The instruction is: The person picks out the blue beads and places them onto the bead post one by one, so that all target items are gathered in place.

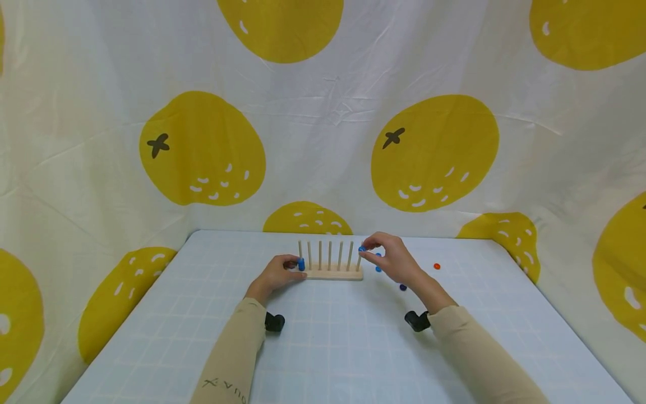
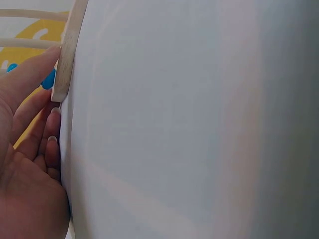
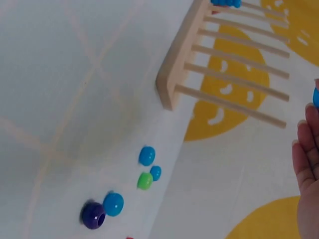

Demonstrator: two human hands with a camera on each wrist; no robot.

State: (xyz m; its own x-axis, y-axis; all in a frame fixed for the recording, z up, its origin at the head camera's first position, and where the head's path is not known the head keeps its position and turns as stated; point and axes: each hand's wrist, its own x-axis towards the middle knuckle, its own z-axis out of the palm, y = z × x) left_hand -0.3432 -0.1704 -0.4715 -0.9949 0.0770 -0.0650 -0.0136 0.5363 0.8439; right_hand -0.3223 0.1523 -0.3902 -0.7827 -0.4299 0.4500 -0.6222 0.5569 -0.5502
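Note:
A wooden peg rack (image 1: 333,274) with a row of upright pegs stands toward the back of the table. Blue beads (image 1: 301,264) are stacked on its leftmost peg. My left hand (image 1: 275,274) grips the rack's left end, the thumb at the front of the base (image 2: 68,64) and the other fingers around behind it. Level with the top of the rightmost peg, my right hand (image 1: 396,259) pinches a blue bead (image 1: 361,248) between thumb and fingertips. In the right wrist view that bead (image 3: 316,97) is mostly cut off at the edge.
Loose beads lie right of the rack: several blue ones (image 3: 147,156), a green one (image 3: 145,181), a dark purple one (image 1: 402,287) and an orange-red one (image 1: 437,266) farther right. A fruit-print curtain (image 1: 323,140) hangs behind the pale checked table (image 1: 323,348).

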